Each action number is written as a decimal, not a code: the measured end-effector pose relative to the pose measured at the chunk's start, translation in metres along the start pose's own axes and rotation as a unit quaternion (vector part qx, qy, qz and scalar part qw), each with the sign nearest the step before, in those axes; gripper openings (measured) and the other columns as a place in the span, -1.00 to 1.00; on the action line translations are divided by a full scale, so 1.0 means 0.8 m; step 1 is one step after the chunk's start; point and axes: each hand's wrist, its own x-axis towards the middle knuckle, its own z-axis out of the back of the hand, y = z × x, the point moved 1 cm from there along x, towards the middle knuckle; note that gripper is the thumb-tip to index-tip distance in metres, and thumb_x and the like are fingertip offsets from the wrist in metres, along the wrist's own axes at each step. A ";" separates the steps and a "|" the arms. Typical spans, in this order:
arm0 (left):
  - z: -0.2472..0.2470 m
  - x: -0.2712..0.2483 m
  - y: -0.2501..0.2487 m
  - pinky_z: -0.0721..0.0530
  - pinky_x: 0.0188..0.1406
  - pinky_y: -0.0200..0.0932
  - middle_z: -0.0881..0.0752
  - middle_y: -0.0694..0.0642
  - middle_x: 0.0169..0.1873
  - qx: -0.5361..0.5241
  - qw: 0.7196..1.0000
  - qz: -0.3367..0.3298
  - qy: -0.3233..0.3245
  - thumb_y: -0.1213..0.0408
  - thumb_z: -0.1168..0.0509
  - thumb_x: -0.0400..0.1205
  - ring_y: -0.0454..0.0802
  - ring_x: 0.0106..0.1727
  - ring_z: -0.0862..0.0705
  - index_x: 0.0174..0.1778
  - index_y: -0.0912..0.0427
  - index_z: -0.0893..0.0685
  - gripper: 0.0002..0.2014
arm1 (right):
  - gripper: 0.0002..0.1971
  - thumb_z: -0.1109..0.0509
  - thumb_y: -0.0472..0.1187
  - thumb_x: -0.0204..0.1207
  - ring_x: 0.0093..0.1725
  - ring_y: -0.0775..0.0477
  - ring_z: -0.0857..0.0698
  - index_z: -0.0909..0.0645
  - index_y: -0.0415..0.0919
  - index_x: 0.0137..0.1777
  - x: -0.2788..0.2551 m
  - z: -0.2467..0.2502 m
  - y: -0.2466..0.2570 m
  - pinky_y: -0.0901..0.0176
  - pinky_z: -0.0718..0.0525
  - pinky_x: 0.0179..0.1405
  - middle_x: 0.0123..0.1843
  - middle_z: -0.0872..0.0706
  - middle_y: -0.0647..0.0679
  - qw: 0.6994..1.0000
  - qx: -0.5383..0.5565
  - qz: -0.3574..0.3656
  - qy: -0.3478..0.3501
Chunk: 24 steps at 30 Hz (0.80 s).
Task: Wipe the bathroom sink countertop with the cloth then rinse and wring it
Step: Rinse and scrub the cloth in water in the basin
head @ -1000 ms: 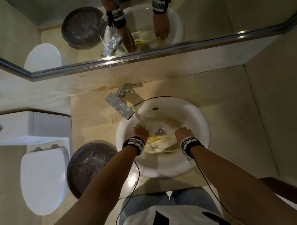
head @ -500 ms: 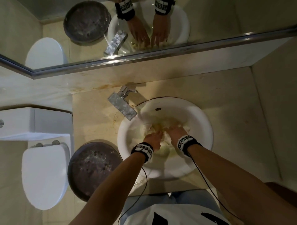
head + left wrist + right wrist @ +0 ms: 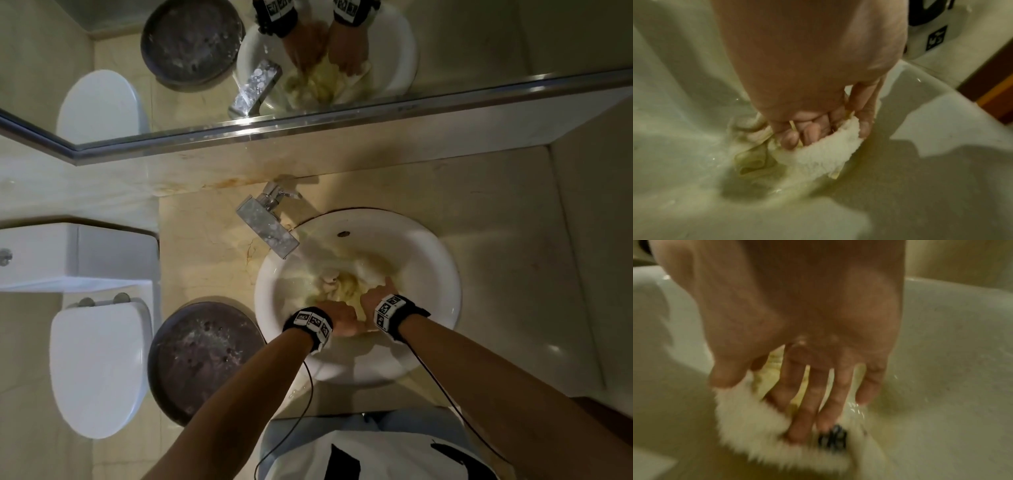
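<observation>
Cloth (image 3: pixel 344 287) sits bunched and soaked at the bottom of the sink (image 3: pixel 442 274). My left hand (image 3: pixel 818 126) curls its fingers round one fold; my right hand (image 3: pixel 809 399) presses spread fingers into it. Judging it limp, water-heavy; I'd grip both ends to wring.

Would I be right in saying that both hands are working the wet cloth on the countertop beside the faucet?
Not quite: the place is wrong. The head view shows the left hand and the right hand working the wet cloth down inside the sink bowl, not on the countertop. The faucet is indeed close by, reaching over the bowl's rim.
</observation>
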 end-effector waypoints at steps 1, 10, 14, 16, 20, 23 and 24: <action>0.003 -0.001 -0.003 -0.61 0.23 0.13 -0.73 0.11 0.03 -0.024 1.000 0.013 0.007 -0.46 0.06 0.53 0.10 0.07 -0.67 0.07 0.08 -0.67 -0.29 | -0.85 -0.45 -0.09 0.52 0.15 -0.17 -0.69 -0.56 -0.11 -0.07 -0.003 0.004 0.002 -0.46 -0.07 0.63 -0.11 -0.69 -0.07 1.000 0.007 0.001 0.023; 0.040 -0.015 0.021 -0.66 0.17 -0.03 -0.64 0.09 0.38 0.014 0.999 0.023 -0.016 -0.19 -0.37 0.51 0.14 0.31 -0.66 0.47 0.07 -0.55 -0.35 | -0.55 -0.63 0.12 0.39 0.10 -0.11 -0.73 -0.66 -0.05 0.19 -0.012 0.024 -0.032 0.06 -0.70 0.23 0.22 -0.75 -0.10 0.991 0.119 0.027 0.057; 0.072 -0.027 0.030 -0.63 -0.09 -0.07 -0.62 0.15 0.18 -0.020 0.948 0.019 -0.318 0.46 -0.25 0.54 0.17 0.10 -0.66 0.31 0.17 -0.51 -0.60 | -0.62 -0.36 -0.27 0.60 0.23 -0.28 -0.71 -0.59 -0.19 0.42 -0.005 0.045 -0.068 0.01 -0.67 0.11 0.32 -0.70 -0.23 0.959 0.254 -0.085 -0.089; 0.075 -0.027 0.027 -0.58 -0.21 -0.12 -0.52 0.14 0.13 -0.063 0.907 0.047 -0.415 0.57 -0.25 0.46 0.13 -0.02 -0.61 0.24 0.21 -0.48 -0.57 | -0.49 -0.34 -0.40 0.53 0.23 -0.30 -0.69 -0.48 -0.25 0.49 -0.005 0.052 -0.079 -0.06 -0.67 0.14 0.28 -0.68 -0.27 0.938 0.239 -0.123 -0.216; 0.056 -0.018 0.011 -0.64 -0.05 -0.04 -0.57 0.16 0.18 -0.029 0.914 0.005 -0.404 0.57 -0.24 0.45 0.15 0.14 -0.60 0.28 0.20 -0.50 -0.54 | -0.36 -0.34 -0.54 0.32 0.18 -0.34 -0.65 -0.42 -0.30 0.46 0.003 0.037 -0.059 -0.12 -0.65 0.15 0.23 -0.60 -0.31 0.927 0.196 -0.134 -0.289; 0.026 -0.002 0.006 -0.58 0.13 0.00 -0.62 0.16 0.24 0.046 0.963 -0.010 -0.264 0.49 -0.22 0.59 0.18 0.26 -0.63 0.40 0.15 -0.50 -0.56 | -0.40 -0.36 -0.50 0.43 0.24 -0.30 -0.65 -0.41 -0.22 0.49 0.005 0.019 -0.039 -0.08 -0.66 0.09 0.44 -0.49 -0.24 0.944 0.213 -0.091 -0.237; 0.017 0.003 0.008 -0.55 0.22 0.01 -0.62 0.15 0.27 0.075 0.971 -0.001 -0.228 0.47 -0.23 0.61 0.17 0.29 -0.62 0.44 0.14 -0.48 -0.55 | -0.38 -0.38 -0.45 0.47 0.27 -0.29 -0.64 -0.38 -0.17 0.54 0.006 0.009 -0.033 -0.04 -0.68 0.08 0.54 -0.40 -0.21 0.952 0.230 -0.067 -0.191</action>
